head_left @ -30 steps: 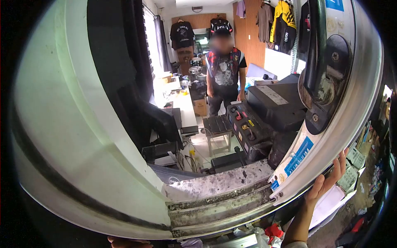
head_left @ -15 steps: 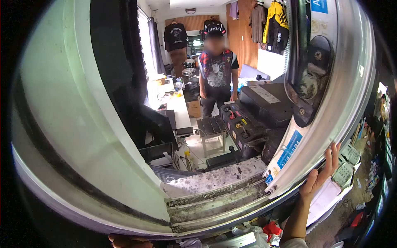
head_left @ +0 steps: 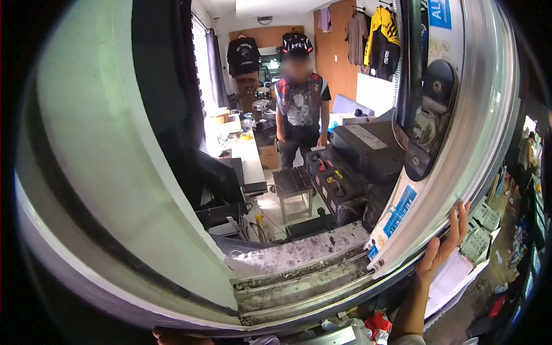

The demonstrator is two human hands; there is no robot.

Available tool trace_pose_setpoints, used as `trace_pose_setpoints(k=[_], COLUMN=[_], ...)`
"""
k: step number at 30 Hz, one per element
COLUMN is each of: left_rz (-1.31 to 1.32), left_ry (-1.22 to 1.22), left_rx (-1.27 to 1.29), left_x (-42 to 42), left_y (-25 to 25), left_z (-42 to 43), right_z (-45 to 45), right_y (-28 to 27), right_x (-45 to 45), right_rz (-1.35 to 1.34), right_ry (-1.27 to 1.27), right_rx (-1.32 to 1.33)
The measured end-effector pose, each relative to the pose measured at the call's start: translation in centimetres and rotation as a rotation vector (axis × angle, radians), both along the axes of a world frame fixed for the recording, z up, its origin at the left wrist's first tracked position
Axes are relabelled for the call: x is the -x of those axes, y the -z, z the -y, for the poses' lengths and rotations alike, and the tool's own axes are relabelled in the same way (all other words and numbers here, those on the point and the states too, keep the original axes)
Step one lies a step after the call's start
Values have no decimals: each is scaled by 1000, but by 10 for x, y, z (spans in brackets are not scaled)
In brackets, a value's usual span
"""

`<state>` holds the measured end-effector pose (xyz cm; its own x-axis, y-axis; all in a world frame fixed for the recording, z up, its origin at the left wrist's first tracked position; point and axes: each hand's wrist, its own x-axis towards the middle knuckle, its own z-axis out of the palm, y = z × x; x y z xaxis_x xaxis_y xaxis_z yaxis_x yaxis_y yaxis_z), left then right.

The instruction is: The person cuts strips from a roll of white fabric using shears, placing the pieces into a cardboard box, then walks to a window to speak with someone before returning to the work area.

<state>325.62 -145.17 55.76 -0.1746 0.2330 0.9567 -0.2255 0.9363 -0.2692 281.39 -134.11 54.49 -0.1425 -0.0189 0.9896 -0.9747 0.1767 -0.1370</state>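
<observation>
My right hand (head_left: 441, 248) rests against the silvery aluminum sash (head_left: 472, 172) of a window, fingers stretched upward along its outer edge and the thumb apart. A dark latch plate with screws (head_left: 432, 121) sits on the sash, above a blue "ALUMINUM" sticker (head_left: 400, 211). My left hand (head_left: 179, 336) shows only in part at the bottom edge, by the outer lip of the window frame; most of its fingers are hidden. Between the hands runs the dirty sill track (head_left: 305, 290), its grooves streaked with dark grime.
Inside the room a person (head_left: 302, 103) stands facing the window. Before them are a stool (head_left: 292, 181), a large battery with cables (head_left: 333, 178) and a black case (head_left: 368, 146). A white desk (head_left: 247, 158) runs along the left. Outside, boxes (head_left: 483, 230) and litter lie below.
The view has shifted slightly, and the upper sash and latch appear a little farther left and lower. My right hand stays on the sash; my left hand stays at the bottom edge.
</observation>
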Motion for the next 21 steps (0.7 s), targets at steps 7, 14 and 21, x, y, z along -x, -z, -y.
trace_pose_setpoints(k=[7,14,21], left_rz=[7,18,27], left_ry=[25,33,27], left_rx=[22,42,62], left_x=[2,3,3], left_y=[5,4,4], left_z=[4,9,13], right_z=[-2,0,2], right_y=[0,0,-1], right_x=[0,0,-2], right_rz=[-3,-11,-27], right_ry=[5,-15,-26], right_rx=[0,11,17])
